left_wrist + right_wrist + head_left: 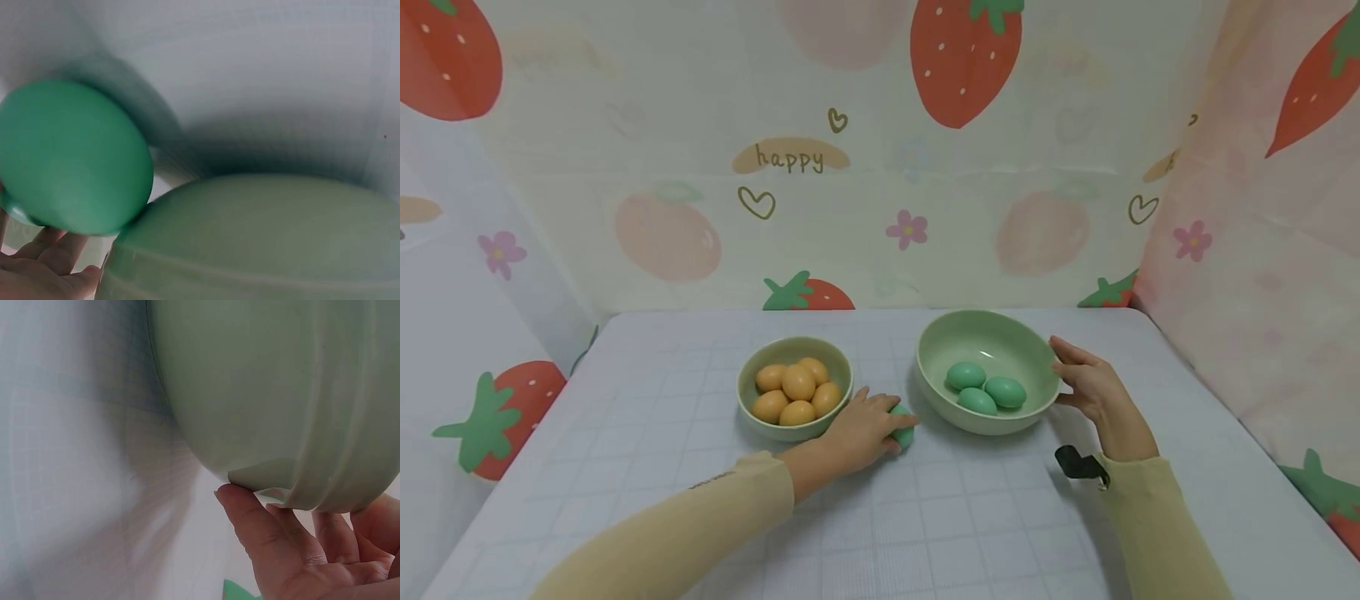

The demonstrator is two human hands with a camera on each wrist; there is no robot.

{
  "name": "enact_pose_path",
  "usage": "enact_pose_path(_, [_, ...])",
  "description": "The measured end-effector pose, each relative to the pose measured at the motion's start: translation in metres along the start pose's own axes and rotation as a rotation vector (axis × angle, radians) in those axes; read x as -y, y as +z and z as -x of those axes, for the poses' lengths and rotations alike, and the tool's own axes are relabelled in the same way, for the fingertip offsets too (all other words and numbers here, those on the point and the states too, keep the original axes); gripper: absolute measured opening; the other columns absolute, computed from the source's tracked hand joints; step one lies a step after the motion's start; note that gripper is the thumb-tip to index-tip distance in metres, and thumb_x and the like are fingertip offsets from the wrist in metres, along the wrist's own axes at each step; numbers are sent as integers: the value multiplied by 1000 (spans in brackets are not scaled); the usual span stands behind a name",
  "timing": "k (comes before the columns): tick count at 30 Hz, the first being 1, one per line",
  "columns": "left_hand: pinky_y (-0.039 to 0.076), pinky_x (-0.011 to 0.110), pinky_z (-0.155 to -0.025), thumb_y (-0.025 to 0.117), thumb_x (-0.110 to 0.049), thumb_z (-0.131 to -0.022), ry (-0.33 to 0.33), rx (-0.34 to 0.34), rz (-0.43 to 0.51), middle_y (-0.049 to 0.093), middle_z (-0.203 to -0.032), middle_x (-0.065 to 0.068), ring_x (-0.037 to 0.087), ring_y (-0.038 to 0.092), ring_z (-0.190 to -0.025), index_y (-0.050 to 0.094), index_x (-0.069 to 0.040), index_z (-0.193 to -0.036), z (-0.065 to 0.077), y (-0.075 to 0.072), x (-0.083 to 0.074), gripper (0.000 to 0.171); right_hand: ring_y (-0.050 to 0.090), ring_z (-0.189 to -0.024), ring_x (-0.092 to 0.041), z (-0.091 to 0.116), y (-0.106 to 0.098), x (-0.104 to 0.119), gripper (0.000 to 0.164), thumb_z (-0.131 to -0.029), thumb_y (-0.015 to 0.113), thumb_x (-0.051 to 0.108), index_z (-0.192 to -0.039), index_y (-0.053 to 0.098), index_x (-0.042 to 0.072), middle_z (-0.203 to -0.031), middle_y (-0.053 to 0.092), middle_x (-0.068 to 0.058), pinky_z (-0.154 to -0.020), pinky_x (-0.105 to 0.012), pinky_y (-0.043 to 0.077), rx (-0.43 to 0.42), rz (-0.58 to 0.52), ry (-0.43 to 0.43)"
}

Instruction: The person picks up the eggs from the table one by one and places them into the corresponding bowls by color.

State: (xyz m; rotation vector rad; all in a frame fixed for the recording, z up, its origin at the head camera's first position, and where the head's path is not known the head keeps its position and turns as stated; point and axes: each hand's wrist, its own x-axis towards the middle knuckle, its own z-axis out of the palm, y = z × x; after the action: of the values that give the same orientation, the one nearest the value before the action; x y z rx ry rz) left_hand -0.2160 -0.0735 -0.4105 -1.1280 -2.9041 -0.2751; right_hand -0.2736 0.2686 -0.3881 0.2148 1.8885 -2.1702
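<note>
My left hand (865,425) reaches down over a green egg (904,428) on the table between the two bowls, with fingers and thumb around it. Up close in the left wrist view, the green egg (75,156) is beside a pale green bowl wall (250,231). On the right, my right hand (1097,387) holds the side of the larger pale green bowl (988,423) at its rim. Fingers (272,537) meet the bowl's outer wall (250,394) in the right wrist view. Several green eggs (977,402) lie inside this bowl.
A smaller pale green bowl (760,427) full of several orange eggs (798,383) stands left of my left hand. The white gridded tablecloth (925,517) runs back to a strawberry-printed curtain (865,250). A black strap (1078,463) hangs by my right cuff.
</note>
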Motion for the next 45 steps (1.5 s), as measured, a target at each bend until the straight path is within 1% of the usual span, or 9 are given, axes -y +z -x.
enact_pose_path(4, [37, 58, -104, 75, -25, -84, 4, -17, 14, 58, -128, 18, 30, 56, -120, 66, -17, -128, 0, -5, -1, 45, 1, -146, -28, 2, 0, 0, 60, -100, 40, -5, -153, 17, 13, -159, 1, -6, -111, -64, 14, -3, -11, 3])
enact_pose_path(8, [38, 59, -103, 74, -23, -85, 9, -30, 67, 57, -129, 21, 32, 56, -119, 65, -14, -128, 2, -9, -2, 45, 2, -146, -27, 3, 0, -1, 61, -100, 41, -5, -152, 26, 21, -159, 2, -7, -112, -64, 13, -7, -20, 2])
enact_pose_path(12, [43, 54, -97, 74, -21, -85, 18, -47, 122, 57, -128, 22, 34, 56, -117, 65, -12, -127, 3, -12, -3, 43, 3, -146, -27, 4, -1, -1, 60, -100, 42, -5, -150, 31, 26, -159, 2, -7, -112, -63, 13, -11, -23, 2])
enact_pose_path(15, [45, 51, -93, 73, -19, -85, 10, -54, 172, 56, -128, 22, 36, 56, -114, 65, -11, -127, 4, -13, -4, 43, 3, -146, -27, 4, -1, -1, 60, -99, 41, -5, -151, 28, 23, -159, 3, -7, -112, -64, 13, -16, -23, 6])
enact_pose_path(24, [43, 52, -101, 73, -13, -86, -78, -74, 436, 52, -134, 27, 42, 53, -120, 63, -6, -129, 5, -19, -10, 45, 2, -146, -28, 2, -2, -2, 61, -99, 40, -6, -153, 20, 16, -159, 1, -7, -111, -64, 14, -12, -15, 11])
enact_pose_path(28, [42, 50, -102, 71, -14, -89, -110, -82, 496, 50, -136, 25, 40, 50, -123, 60, -7, -133, 6, -23, -11, 46, 1, -146, -28, 1, 0, 0, 61, -100, 39, -6, -153, 13, 9, -159, 0, -8, -111, -64, 14, -8, 6, 10])
enact_pose_path(33, [41, 47, -104, 70, -15, -90, -129, -109, 532, 52, -135, 20, 35, 49, -126, 58, -8, -135, 5, -28, -13, 47, 1, -146, -29, 0, 2, 1, 62, -100, 38, -6, -153, 8, 5, -159, -1, -8, -110, -64, 15, -3, 22, 13])
enact_pose_path(39, [39, 43, -108, 71, -12, -89, -114, -180, 613, 59, -131, 13, 29, 50, -126, 59, -4, -133, 1, -33, -14, 46, 0, -146, -29, 0, 2, 1, 61, -100, 37, -6, -153, 7, 3, -159, -2, -9, -110, -65, 14, -1, 24, 12])
enact_pose_path(45, [38, 41, -108, 72, -14, -89, -146, -193, 702, 59, -132, 9, 25, 50, -128, 58, -6, -135, -5, -38, -18, 49, 0, -146, -28, 0, 2, 1, 62, -100, 38, -5, -153, 7, 4, -159, 0, -8, -110, -65, 12, 1, 15, 8])
